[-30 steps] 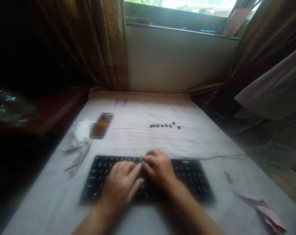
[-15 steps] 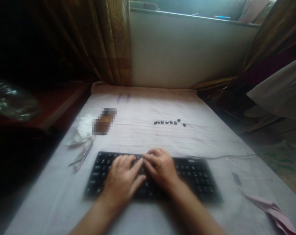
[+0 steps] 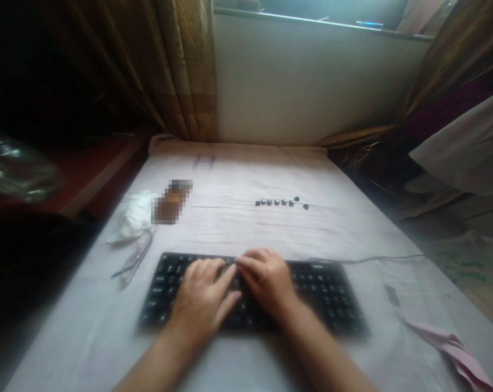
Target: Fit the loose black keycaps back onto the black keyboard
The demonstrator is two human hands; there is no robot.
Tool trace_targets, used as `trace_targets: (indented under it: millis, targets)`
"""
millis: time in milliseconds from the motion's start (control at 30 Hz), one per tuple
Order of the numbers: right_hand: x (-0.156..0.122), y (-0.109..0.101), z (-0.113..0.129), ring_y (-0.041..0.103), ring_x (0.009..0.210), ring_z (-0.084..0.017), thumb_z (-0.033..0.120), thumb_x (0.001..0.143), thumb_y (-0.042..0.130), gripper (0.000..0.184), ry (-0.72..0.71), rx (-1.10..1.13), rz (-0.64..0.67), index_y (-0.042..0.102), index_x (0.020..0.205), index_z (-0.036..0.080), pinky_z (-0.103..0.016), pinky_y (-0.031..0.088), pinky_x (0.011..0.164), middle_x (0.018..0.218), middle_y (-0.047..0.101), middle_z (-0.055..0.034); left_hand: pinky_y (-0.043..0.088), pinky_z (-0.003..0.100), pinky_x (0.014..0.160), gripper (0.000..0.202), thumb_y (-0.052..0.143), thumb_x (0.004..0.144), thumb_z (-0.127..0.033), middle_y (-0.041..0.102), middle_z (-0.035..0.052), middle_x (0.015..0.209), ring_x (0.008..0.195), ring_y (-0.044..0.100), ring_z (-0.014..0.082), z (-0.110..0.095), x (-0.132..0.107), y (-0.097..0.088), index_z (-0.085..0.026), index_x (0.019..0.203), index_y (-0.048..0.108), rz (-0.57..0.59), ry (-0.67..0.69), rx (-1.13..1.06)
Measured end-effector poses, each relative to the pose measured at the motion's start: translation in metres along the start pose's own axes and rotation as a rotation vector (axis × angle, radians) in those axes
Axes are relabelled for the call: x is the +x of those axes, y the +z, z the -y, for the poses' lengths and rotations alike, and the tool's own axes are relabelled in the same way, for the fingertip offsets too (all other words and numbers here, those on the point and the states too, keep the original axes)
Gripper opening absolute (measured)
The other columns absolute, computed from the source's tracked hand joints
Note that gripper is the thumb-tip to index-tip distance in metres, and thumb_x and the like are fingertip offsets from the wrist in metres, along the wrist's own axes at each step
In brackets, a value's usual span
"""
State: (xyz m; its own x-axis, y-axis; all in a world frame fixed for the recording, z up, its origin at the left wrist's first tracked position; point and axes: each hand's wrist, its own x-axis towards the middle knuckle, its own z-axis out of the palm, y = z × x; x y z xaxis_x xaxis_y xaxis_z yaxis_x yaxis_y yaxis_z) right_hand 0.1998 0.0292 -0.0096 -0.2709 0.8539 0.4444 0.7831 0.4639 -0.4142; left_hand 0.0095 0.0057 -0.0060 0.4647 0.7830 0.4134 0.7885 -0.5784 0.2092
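Observation:
A black keyboard [image 3: 328,296] lies on the cloth-covered surface before me, and both hands are over it. My left hand [image 3: 201,294] rests on its left half, thumb and index finger apart, the index fingertip reaching the upper middle keys. From the other side my right hand [image 3: 269,277] comes to the same spot, with its fingertips drawn together at the top row. Whatever lies between those fingertips is too small and blurred to make out. Beyond the keyboard, several small dark pieces like keycaps [image 3: 277,202] lie roughly in a row.
On the left are a white crumpled cloth [image 3: 136,215], a pixelated brown item [image 3: 172,202] and thin cords [image 3: 138,256]. The keyboard's cable [image 3: 373,259] runs right. A pink strip of cloth [image 3: 450,343] lies near right. Curtains [image 3: 189,71] hang at the back.
The whole view has shifted very slightly. Both hands stay at the same place on the keyboard, with hardly any finger movement, and the small dark pieces lie as before.

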Motion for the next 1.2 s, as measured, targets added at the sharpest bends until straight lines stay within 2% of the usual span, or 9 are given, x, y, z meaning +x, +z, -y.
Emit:
trace_targets:
  millis: [300,500,667,800,933,1067,1200]
  targets:
    - [0.01,0.002,0.003,0.061,0.087,-0.022,0.02,0.087,0.061,0.011,0.207,0.079,0.111,0.071,0.085,0.022,-0.035,0.046,0.08,0.089,0.07,-0.0053,0.042,0.047,0.099,0.041,0.056,0.091,-0.037,0.064,0.0142,0.119,0.11,0.056,0.0294,0.001,0.002,-0.002,-0.014,0.124,0.062,0.021,-0.006,0.012]
    - [0.018,-0.003,0.004,0.061,0.088,-0.019,0.016,0.086,0.058,0.013,0.315,0.195,0.225,0.068,0.079,0.021,-0.033,0.047,0.081,0.089,0.068,-0.0048,0.042,0.049,0.101,0.043,0.057,0.091,-0.036,0.062,0.0141,0.125,0.114,0.054,0.0298,0.0,0.003,-0.003,-0.017,0.129,0.059,0.052,-0.039,0.007]
    - [0.023,-0.004,0.003,0.062,0.085,-0.018,0.016,0.085,0.06,0.013,0.31,0.157,0.287,0.067,0.075,0.02,-0.031,0.048,0.079,0.089,0.068,-0.0046,0.042,0.05,0.1,0.039,0.059,0.09,-0.036,0.062,0.0132,0.124,0.114,0.054,0.0305,0.0,0.004,-0.003,-0.019,0.125,0.063,0.059,-0.041,-0.013]
    - [0.019,-0.007,0.005,0.063,0.086,-0.018,0.016,0.086,0.06,0.012,0.28,0.172,0.267,0.068,0.078,0.021,-0.031,0.048,0.079,0.09,0.069,-0.0045,0.042,0.05,0.1,0.039,0.059,0.089,-0.035,0.062,0.0129,0.124,0.114,0.054,0.0304,0.0,0.004,-0.002,-0.019,0.125,0.063,0.048,-0.046,-0.018]
    - [0.014,-0.008,0.009,0.061,0.093,-0.021,0.018,0.082,0.066,0.004,0.256,0.152,0.226,0.067,0.085,0.021,-0.033,0.047,0.082,0.095,0.069,-0.0049,0.042,0.049,0.1,0.037,0.058,0.09,-0.033,0.062,0.0132,0.123,0.114,0.054,0.0298,0.0,0.005,-0.003,-0.018,0.124,0.064,0.048,-0.05,-0.051]
    - [0.014,-0.004,0.01,0.061,0.089,-0.021,0.017,0.084,0.064,0.005,0.255,0.106,0.196,0.067,0.085,0.021,-0.033,0.046,0.08,0.09,0.068,-0.0045,0.042,0.049,0.099,0.032,0.054,0.092,-0.031,0.063,0.0122,0.121,0.112,0.054,0.0285,0.002,0.006,-0.004,-0.019,0.119,0.066,0.041,-0.054,-0.099]
    - [0.015,-0.001,0.009,0.061,0.084,-0.02,0.016,0.085,0.06,0.009,0.244,0.092,0.189,0.067,0.086,0.021,-0.033,0.045,0.078,0.088,0.069,-0.0044,0.042,0.048,0.099,0.034,0.051,0.093,-0.032,0.063,0.0129,0.121,0.112,0.055,0.0281,0.004,0.006,-0.005,-0.017,0.122,0.064,0.025,-0.057,-0.083]
